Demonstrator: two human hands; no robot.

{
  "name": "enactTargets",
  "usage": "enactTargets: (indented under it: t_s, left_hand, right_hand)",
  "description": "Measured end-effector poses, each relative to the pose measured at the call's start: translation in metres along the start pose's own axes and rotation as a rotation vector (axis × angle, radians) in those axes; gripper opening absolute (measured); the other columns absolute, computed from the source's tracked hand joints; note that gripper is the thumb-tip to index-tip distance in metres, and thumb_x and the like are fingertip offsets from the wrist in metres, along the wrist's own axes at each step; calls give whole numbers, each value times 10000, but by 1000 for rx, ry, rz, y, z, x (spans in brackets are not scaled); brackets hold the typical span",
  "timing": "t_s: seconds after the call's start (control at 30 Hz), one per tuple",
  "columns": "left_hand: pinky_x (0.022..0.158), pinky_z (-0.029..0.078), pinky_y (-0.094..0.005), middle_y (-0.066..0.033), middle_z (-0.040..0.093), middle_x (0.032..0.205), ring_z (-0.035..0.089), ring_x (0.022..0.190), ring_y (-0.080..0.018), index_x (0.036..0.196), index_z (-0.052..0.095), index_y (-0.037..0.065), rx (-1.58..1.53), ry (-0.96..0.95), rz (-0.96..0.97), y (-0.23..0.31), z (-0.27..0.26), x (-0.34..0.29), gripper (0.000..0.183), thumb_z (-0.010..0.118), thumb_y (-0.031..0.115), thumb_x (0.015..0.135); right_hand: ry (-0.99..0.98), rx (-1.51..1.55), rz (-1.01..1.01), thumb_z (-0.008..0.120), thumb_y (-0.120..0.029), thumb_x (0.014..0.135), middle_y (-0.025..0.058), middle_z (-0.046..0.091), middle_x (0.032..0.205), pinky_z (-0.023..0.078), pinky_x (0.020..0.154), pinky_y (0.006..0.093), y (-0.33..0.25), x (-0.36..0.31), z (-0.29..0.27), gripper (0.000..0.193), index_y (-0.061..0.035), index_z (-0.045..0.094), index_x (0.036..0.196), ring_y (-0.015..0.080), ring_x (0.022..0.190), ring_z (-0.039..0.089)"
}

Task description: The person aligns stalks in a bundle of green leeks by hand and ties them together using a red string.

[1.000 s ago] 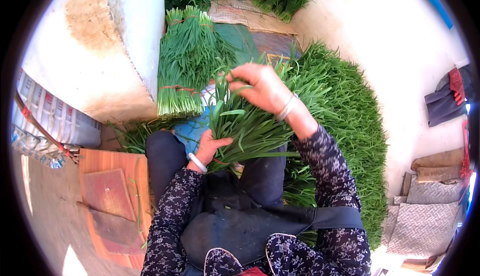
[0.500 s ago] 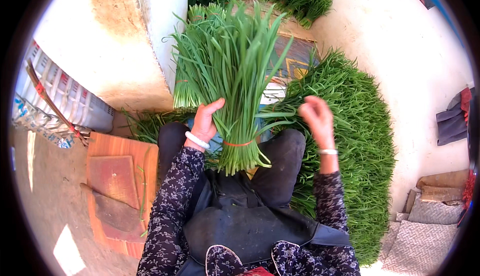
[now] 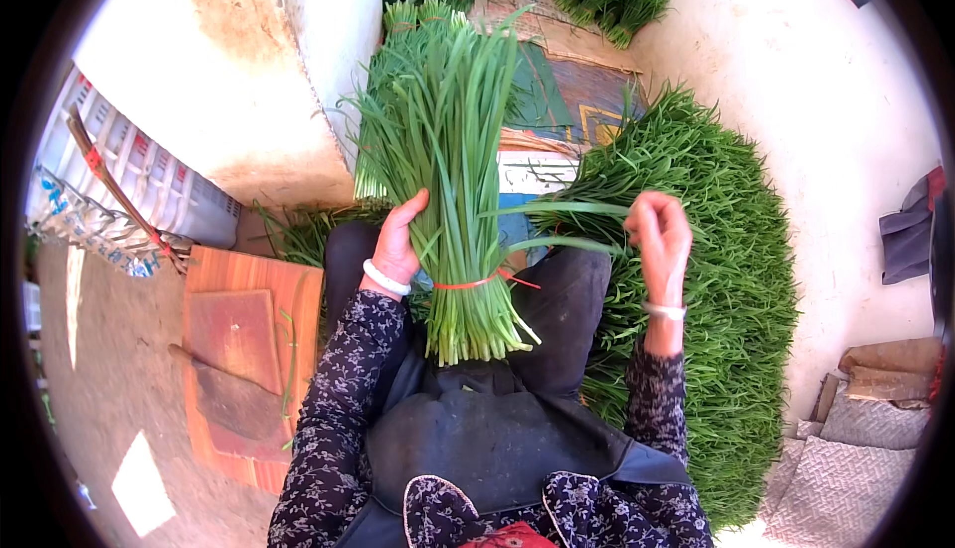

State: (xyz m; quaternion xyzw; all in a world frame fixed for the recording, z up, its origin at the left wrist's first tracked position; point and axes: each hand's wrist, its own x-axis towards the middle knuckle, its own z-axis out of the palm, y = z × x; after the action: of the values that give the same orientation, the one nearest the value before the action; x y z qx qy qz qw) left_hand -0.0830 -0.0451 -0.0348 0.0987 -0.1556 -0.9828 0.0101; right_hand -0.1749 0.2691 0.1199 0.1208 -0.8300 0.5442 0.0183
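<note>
A thick bunch of garlic chives [image 3: 453, 140] stands upright over my lap, pale cut ends down and green leaves up. A red tie [image 3: 466, 283] wraps its lower part, one loose end sticking out to the right. My left hand [image 3: 398, 242] is closed round the left side of the bunch, most of its fingers hidden behind the leaves. To the right, my right hand [image 3: 661, 235] is closed, pinching the tip of a long chive leaf [image 3: 567, 207] that stretches sideways from the bunch. A second leaf bends out just below it.
A big heap of loose chives [image 3: 731, 289] lies at my right. Tied bunches [image 3: 413, 17] are stacked ahead, beside a white wall corner [image 3: 323, 41]. At my left, a wooden board [image 3: 254, 274] carries a broad-bladed knife [image 3: 224, 394]. Woven mats [image 3: 846, 478] lie at the far right.
My right hand has shifted slightly right and now draws a leaf out straight. The bunch has tilted a little left, and the tie's loose end now shows.
</note>
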Motion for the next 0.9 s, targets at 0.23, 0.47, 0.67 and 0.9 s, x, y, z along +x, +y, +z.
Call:
enactTargets:
  t_s: [0.23, 0.47, 0.67, 0.9]
  left_hand:
    - [961, 516, -421, -149, 678, 1163, 661, 1032, -274, 1220, 609, -6, -99, -62, -58, -3, -14, -11, 368, 533, 263, 981]
    - [947, 520, -408, -146, 679, 1156, 664, 1021, -275, 1210, 609, -17, -68, -24, -30, -8, -9, -24, 367, 500, 246, 978]
    - [988, 495, -421, -153, 675, 1168, 648, 1063, -284, 1225, 606, -12, -88, -57, -44, -14, -24, -28, 421, 462, 300, 982]
    - [940, 520, -388, -131, 690, 1130, 664, 1018, -254, 1199, 620, 0, -52, -63, -52, -20, -19, -29, 384, 460, 280, 990]
  right_hand:
    - [-857, 13, 193, 698, -230, 917, 69, 684, 959, 526, 804, 283, 29, -83, 59, 348, 38, 638, 1130, 116, 888, 628]
    - [-697, -96, 1, 731, -519, 811, 171, 668, 1078, 527, 811, 392, 18, -82, 93, 650, 20, 624, 1158, 283, 918, 673]
    - [-307, -225, -40, 812, -304, 769, 110, 623, 947, 510, 627, 322, -14, -73, 82, 442, -19, 583, 1017, 211, 705, 613]
    - [-575, -259, -509, 740, -79, 793, 87, 577, 1143, 542, 618, 333, -19, -82, 104, 452, -114, 585, 1216, 226, 704, 642]
